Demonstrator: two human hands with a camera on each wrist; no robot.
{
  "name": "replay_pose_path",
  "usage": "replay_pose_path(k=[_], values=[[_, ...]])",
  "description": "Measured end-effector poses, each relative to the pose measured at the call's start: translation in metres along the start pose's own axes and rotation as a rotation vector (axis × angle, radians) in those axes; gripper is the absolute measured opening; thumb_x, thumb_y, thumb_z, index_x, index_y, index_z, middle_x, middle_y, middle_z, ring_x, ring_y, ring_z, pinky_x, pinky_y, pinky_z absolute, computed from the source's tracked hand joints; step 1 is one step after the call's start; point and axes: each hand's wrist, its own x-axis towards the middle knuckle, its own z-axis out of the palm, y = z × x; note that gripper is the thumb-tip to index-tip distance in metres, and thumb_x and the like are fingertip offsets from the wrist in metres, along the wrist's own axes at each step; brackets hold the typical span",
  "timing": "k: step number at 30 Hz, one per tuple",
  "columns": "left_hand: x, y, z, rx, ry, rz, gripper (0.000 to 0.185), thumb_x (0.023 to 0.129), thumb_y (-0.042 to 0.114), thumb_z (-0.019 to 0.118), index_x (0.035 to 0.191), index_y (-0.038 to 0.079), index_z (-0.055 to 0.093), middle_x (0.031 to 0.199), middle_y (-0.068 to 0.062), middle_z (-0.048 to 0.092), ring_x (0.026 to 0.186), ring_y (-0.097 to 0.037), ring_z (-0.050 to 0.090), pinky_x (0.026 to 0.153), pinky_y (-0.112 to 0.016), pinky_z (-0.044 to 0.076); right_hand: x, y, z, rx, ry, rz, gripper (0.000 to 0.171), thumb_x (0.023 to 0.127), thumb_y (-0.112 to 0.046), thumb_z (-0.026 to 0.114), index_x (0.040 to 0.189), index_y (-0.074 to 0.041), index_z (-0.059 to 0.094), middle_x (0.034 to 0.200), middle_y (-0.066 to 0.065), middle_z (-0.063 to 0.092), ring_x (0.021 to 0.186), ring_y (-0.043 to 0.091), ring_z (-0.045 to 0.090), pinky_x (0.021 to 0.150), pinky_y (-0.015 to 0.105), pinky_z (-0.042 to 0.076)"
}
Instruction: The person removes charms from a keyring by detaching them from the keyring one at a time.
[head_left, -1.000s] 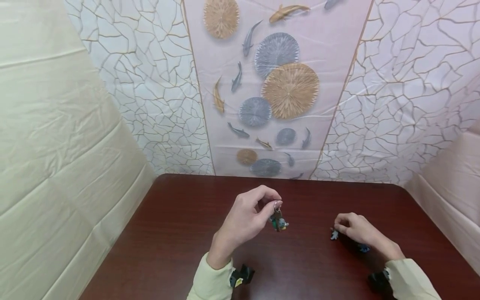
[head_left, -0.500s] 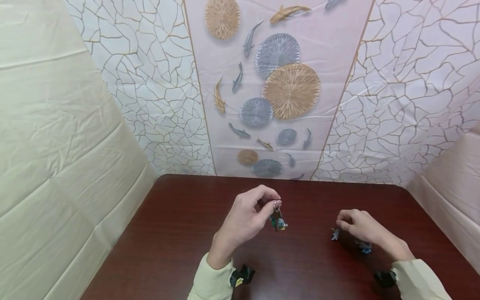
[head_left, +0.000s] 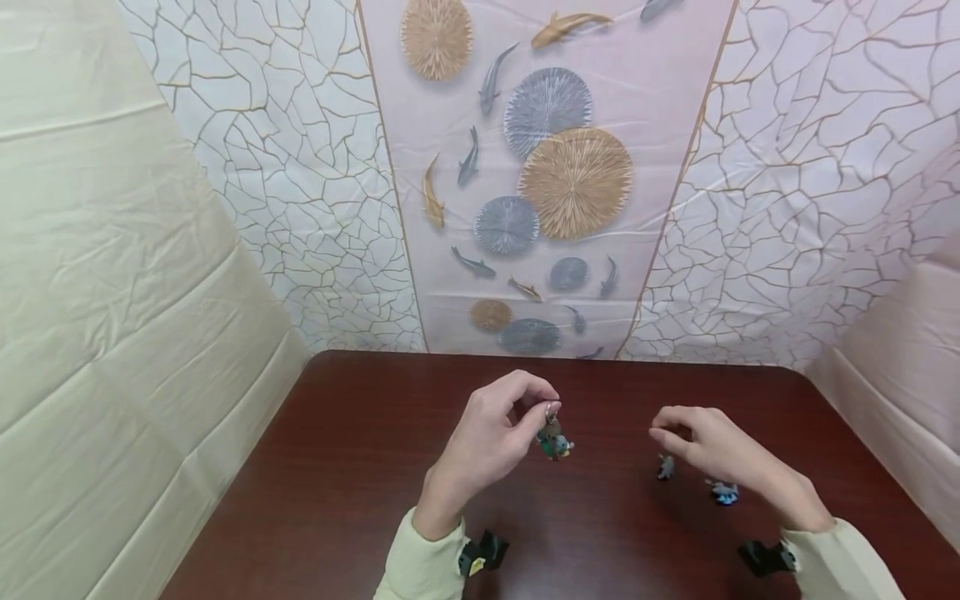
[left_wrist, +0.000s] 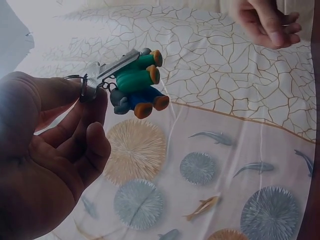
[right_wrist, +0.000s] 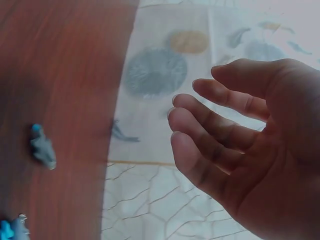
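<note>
Nearest, a small blue toy [head_left: 724,493] lies on the worktop [head_left: 360,467], a grey toy [head_left: 666,468] just beyond. Near them hangs the right hand [head_left: 705,446], fingers loosely bent, thumb apart, holding nothing. The left hand [head_left: 491,429] pinches the ring of a keyring [head_left: 555,443] above the worktop; key [left_wrist: 117,66] and figures dangle. This seems a holding-up step; taking a toy would call for lowering the right hand and a fine pinch. Behind hangs patterned cloth [head_left: 480,167].

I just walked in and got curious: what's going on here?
A person's left hand holds up a keychain with a silver key and green and blue toy figures. The right hand, nothing in its grip, hovers above the table. Near it, a small greyish trinket and a grey-and-blue one lie apart on the wood.
</note>
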Motion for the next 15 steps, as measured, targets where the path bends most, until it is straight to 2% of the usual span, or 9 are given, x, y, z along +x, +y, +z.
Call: replay_pose_path(k=[8,15], values=[[0.000,0.002,0.000,0.009,-0.007,0.002,0.007,0.091,0.007,0.067,0.094,0.013,0.066,0.087,0.004,0.068,0.071,-0.001,0.056,0.059,-0.011,0.047,-0.002,-0.026,-0.010,0.002,0.036,-0.046,0.007,0.093,-0.018,0.067,0.091,-0.025,0.066,0.078,-0.019,0.060,0.062,-0.006,0.049,0.059,0.020,0.043],[0.000,0.002,0.003,0.002,-0.019,0.010,0.006,0.091,0.008,0.067,0.094,0.013,0.065,0.087,0.004,0.068,0.072,0.000,0.056,0.059,-0.011,0.047,-0.001,-0.052,-0.012,-0.015,0.160,-0.193,0.010,0.090,-0.016,0.071,0.091,-0.025,0.068,0.085,-0.018,0.064,0.072,-0.009,0.052,0.061,0.018,0.046]])
